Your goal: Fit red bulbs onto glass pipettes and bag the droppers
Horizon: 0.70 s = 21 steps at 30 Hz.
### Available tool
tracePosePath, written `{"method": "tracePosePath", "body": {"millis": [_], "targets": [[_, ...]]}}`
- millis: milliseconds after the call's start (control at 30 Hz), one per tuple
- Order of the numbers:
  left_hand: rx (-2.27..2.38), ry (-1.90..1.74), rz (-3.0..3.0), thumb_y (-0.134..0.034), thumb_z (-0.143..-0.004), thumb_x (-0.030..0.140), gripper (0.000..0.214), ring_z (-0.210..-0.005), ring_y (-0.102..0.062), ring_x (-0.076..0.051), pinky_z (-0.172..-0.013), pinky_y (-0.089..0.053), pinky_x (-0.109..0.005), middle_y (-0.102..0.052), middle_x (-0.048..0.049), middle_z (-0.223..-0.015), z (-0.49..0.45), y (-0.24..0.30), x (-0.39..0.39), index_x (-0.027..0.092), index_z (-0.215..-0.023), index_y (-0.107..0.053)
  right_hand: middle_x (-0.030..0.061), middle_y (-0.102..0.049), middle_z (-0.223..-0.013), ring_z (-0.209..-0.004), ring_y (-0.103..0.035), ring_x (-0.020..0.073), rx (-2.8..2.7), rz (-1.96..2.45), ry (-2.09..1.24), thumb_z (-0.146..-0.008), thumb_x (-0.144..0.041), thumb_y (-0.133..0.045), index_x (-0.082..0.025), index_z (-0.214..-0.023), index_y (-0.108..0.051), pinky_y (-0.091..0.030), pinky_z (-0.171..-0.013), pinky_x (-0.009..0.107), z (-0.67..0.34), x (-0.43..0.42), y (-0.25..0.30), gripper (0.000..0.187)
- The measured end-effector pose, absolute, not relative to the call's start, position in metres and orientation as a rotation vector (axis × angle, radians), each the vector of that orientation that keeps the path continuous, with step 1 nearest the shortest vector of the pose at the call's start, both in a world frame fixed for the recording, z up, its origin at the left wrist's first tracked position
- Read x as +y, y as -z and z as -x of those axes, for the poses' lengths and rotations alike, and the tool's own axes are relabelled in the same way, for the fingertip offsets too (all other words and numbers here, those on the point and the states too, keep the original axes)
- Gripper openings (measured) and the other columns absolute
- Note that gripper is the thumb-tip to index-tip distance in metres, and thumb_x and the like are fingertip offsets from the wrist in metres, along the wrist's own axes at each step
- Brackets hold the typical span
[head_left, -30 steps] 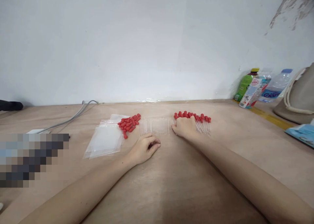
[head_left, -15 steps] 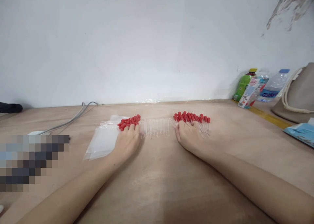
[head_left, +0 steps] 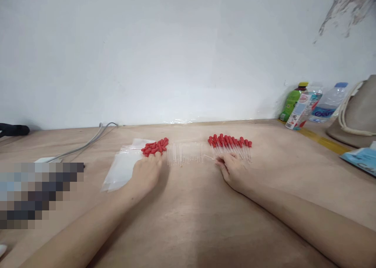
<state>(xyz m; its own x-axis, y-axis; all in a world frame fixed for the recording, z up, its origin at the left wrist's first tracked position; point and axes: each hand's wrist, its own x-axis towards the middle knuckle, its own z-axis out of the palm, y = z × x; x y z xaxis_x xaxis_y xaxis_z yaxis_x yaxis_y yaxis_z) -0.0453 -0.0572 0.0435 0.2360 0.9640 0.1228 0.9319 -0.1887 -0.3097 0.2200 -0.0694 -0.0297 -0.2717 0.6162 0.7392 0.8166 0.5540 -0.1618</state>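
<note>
My right hand point(head_left: 233, 170) pinches a thin clear dropper tube point(head_left: 210, 157) that points left from the fingertips. Behind that hand lies a row of droppers with red rubber bulbs point(head_left: 227, 140) fitted on clear stems. My left hand point(head_left: 148, 170) is curled at the near edge of a pile of loose red rubber bulbs point(head_left: 155, 145). Its fingertips are turned down and away, so anything between them is hidden. Between my hands, a row of bare clear tubes point(head_left: 185, 153) lies side by side on the wooden table point(head_left: 176, 225).
Clear plastic bags point(head_left: 122, 168) lie left of the bulbs, and a grey cable point(head_left: 88, 142) runs behind them. At the back right stand a green bottle point(head_left: 290, 103), a carton point(head_left: 301, 111), a water bottle point(head_left: 327, 105) and a beige bag point(head_left: 357, 111). A blue packet point(head_left: 361, 160) lies at right.
My right hand has drawn back toward me and slightly right, with the tube now showing clearly in its fingers. My left hand has shifted a little left and nearer to me.
</note>
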Motion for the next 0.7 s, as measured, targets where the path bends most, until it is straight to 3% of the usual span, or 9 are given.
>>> {"method": "tracePosePath", "body": {"millis": [100,167,367,700], "targets": [[-1.53,0.207,2.508,-0.041,-0.084,0.017,0.02,-0.083,-0.057,-0.022,-0.068,-0.043,-0.03,-0.056,-0.0102,-0.091,0.031,-0.038,-0.064,0.014,-0.099,-0.055,0.0047,-0.06,-0.083,-0.075,-0.052,0.0148,-2.026,1.104,0.34,-0.087,-0.018,-0.037,-0.018,-0.097,-0.052,-0.032,-0.075,0.031,-0.219,-0.071,0.029,0.018],[-1.401,0.492,2.689,-0.043,-0.086,0.025,0.02,-0.084,-0.054,-0.019,-0.072,-0.042,-0.029,-0.056,-0.0066,-0.09,0.023,-0.029,-0.065,0.018,-0.094,-0.059,0.0043,-0.06,-0.083,-0.075,-0.052,0.0146,-2.05,1.089,0.325,-0.087,-0.018,-0.038,-0.019,-0.095,-0.055,-0.031,-0.076,0.032,-0.217,-0.075,0.026,0.019],[-1.317,1.121,2.94,-0.045,-0.086,0.024,0.016,-0.081,-0.053,-0.014,-0.07,-0.043,-0.026,-0.056,-0.0028,-0.088,0.008,0.0,-0.058,0.018,-0.088,-0.059,0.0019,-0.062,-0.079,-0.07,-0.052,0.0111,-2.078,1.005,0.229,-0.085,-0.019,-0.043,-0.019,-0.091,-0.058,-0.028,-0.08,0.033,-0.21,-0.082,0.02,0.016],[-1.333,1.279,3.055,-0.046,-0.085,0.028,0.016,-0.079,-0.055,-0.015,-0.069,-0.044,-0.026,-0.06,-0.0024,-0.085,0.005,0.005,-0.056,0.017,-0.092,-0.056,0.002,-0.06,-0.074,-0.068,-0.051,0.0109,-2.178,1.006,0.219,-0.087,-0.022,-0.041,-0.018,-0.089,-0.059,-0.026,-0.079,0.032,-0.204,-0.081,0.02,0.019]]}}
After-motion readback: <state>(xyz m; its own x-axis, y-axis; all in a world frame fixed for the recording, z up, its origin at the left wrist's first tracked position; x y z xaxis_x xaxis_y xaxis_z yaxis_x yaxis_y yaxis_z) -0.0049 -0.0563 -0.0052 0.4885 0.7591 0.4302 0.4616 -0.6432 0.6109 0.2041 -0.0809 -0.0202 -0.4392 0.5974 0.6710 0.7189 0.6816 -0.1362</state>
